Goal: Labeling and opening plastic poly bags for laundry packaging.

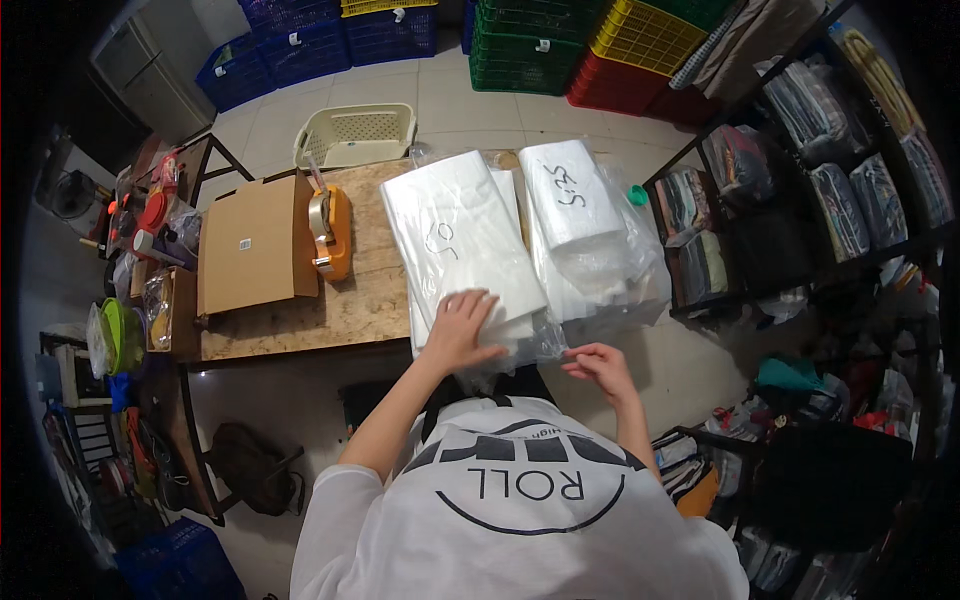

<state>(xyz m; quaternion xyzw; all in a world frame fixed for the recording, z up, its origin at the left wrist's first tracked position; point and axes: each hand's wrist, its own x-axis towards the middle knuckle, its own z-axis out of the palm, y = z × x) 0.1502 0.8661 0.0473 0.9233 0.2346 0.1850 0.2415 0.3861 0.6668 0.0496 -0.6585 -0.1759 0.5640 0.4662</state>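
My left hand (461, 330) rests with its fingers spread on the near end of a stack of white plastic bags (472, 232), which bears handwriting. To its right, my right hand (600, 367) pinches the corner of a clear plastic bag (551, 341) that hangs over the near edge of the table. Another bundle of white plastic bags (574, 191), also with handwriting, lies at the table's right end on more clear plastic. An orange tape dispenser (334, 232) with a roll of tape stands left of the stacks, beside a cardboard box (251, 247).
The wooden table (375, 262) spans the front. Beyond it stand a cream plastic basket (356, 135) and stacked crates (525, 52). A dark rack (697, 300) with bagged textiles borders the right side. A green tape roll (637, 195) lies near the right bundle.
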